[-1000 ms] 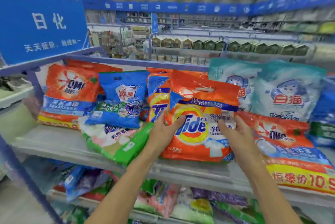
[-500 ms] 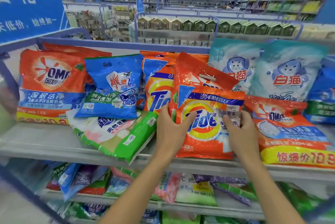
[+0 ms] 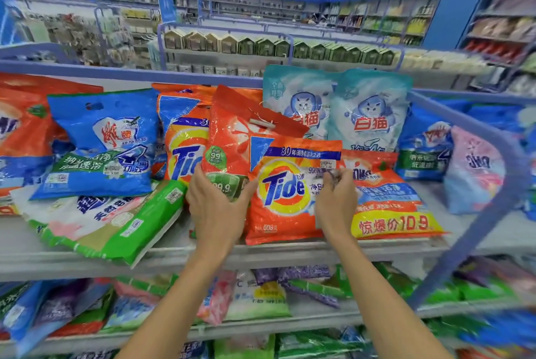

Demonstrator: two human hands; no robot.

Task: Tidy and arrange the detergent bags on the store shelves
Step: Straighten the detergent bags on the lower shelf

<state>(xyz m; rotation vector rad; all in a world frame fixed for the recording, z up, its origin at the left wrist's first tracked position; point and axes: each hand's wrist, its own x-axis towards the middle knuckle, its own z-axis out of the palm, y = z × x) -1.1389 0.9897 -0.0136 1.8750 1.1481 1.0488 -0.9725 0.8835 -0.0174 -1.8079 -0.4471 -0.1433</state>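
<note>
Right hand (image 3: 336, 199) seemingly pinched the right edge of the orange plastic Tide detergent bag (image 3: 285, 196); my left hand (image 3: 216, 207) pressed flat at its left. It stood front-centre on the grey metal shelf (image 3: 275, 254). I judged the job unfinished: the green-and-white bag (image 3: 116, 222) and blue bag (image 3: 101, 149) lay askew.

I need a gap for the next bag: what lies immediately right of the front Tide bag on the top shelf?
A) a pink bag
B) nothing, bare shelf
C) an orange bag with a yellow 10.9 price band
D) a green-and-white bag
C: the orange bag with the yellow 10.9 band lies flat right beside the right edge of the front Tide bag.
</note>
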